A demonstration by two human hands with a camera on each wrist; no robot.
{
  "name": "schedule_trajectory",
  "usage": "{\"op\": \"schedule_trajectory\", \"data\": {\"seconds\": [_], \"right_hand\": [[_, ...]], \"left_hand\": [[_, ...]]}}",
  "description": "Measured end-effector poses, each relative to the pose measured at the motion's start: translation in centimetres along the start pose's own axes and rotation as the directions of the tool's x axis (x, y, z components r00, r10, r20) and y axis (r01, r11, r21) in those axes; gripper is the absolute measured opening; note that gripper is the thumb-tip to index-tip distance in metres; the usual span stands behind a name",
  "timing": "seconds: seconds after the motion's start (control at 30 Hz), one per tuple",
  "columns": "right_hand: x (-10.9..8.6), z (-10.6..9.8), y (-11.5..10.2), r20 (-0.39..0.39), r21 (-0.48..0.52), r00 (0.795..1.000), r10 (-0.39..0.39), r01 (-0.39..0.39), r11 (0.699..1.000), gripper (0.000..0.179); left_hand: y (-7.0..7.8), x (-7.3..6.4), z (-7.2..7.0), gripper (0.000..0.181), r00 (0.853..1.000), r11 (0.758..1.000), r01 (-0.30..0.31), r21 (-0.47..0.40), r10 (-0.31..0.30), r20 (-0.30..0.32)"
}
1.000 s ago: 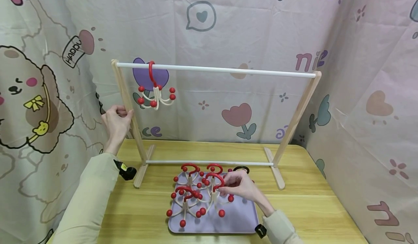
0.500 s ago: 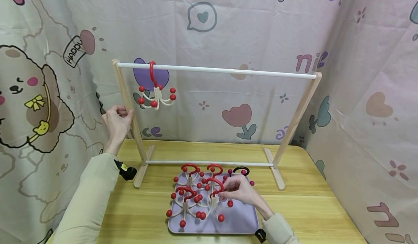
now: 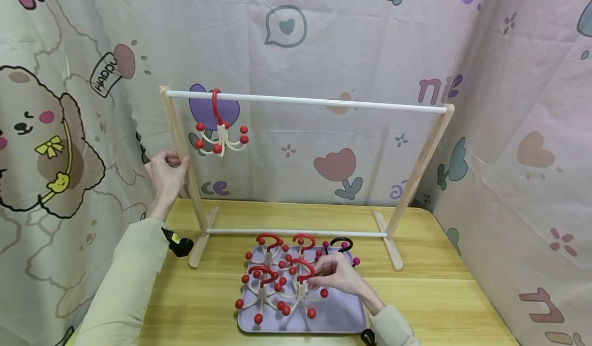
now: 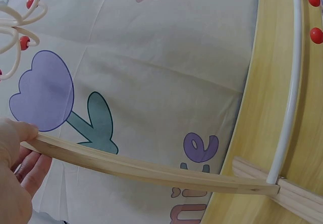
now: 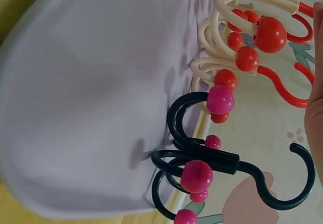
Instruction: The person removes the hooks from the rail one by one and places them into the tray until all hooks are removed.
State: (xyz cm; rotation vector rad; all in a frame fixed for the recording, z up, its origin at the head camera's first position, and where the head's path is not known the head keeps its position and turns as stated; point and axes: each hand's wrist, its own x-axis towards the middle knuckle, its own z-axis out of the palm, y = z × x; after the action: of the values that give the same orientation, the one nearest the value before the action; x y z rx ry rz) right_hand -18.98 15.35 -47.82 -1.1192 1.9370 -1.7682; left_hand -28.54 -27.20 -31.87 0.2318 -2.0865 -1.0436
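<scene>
My left hand (image 3: 166, 179) grips the left wooden post (image 3: 196, 199) of a rack, thumb on one side and fingers on the other in the left wrist view. My right hand (image 3: 339, 274) pinches a cream multi-arm hanger (image 3: 301, 290) just under its red hook, low over the lilac tray (image 3: 339, 315). Red balls tip the hanger's arms. Several like it stand close by on the tray, one at the front left (image 3: 262, 297). A black hanger with magenta balls (image 5: 214, 158) stands behind my right hand. Another red-hooked hanger (image 3: 223, 132) hangs from the rack's white top bar (image 3: 305, 101).
The rack's lower white bar (image 3: 296, 231) runs just behind the tray. Its right post (image 3: 418, 174) leans up from a wooden foot (image 3: 389, 240). All stands on a wood-grain table (image 3: 444, 294), with printed cloth (image 3: 287, 63) behind and at both sides.
My right hand has moved down and slightly left with the red-hooked hanger, lowering it toward the tray. The black hanger behind shows more now. My left hand stays on the post.
</scene>
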Motion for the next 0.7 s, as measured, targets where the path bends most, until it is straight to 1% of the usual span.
{"op": "schedule_trajectory", "data": {"seconds": [0.2, 0.4, 0.6, 0.7], "right_hand": [[-0.06, 0.14, 0.39, 0.004, -0.011, 1.000, 0.006, -0.006, 1.000, 0.014], [-0.12, 0.16, 0.57, 0.000, -0.023, 1.000, 0.029, -0.029, 0.999, 0.015], [-0.14, 0.20, 0.51, -0.011, -0.050, 0.998, 0.058, -0.058, 0.997, 0.016], [-0.16, 0.22, 0.50, -0.014, -0.067, 0.999, 0.048, -0.049, 0.997, 0.016]], "left_hand": [[-0.04, 0.00, 0.04, 0.027, 1.000, 1.000, 0.005, -0.003, -0.005, 0.006], [-0.12, 0.03, 0.12, 0.026, 1.000, 1.000, 0.009, 0.004, -0.009, 0.005], [0.05, -0.10, 0.02, 0.027, 1.000, 1.000, 0.013, -0.020, -0.012, 0.010], [0.05, -0.12, 0.01, 0.027, 1.000, 1.000, 0.012, -0.028, -0.012, 0.013]]}}
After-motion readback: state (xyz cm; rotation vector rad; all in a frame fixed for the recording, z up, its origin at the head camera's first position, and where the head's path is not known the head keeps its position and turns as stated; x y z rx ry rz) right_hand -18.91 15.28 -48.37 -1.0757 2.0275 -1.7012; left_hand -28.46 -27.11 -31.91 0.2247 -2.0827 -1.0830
